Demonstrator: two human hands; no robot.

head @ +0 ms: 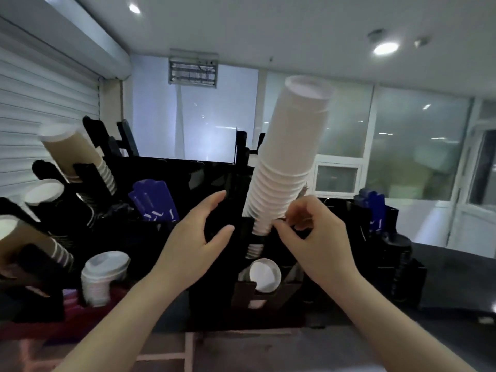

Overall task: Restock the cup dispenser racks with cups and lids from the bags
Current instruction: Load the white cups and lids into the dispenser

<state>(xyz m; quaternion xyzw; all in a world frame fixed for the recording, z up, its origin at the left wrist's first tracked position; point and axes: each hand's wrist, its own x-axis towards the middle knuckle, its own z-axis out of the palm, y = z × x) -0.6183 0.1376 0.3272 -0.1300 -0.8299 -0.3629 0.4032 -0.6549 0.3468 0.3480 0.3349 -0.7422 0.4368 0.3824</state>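
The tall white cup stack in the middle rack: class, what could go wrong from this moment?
1. The white cup stack leans and rises far above the black rack, seated only at its base; it might topple.
2. The left hand is open and apart from it, and the right hand works only near the base, so nothing steadies the top.

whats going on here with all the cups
A person is restocking a black dispenser rack. A tall stack of white cups leans in its slot, bottoms up. The right hand pinches at the stack's lower end, and the left hand is open beside the rack. Brown cups sit in the rack to the left.
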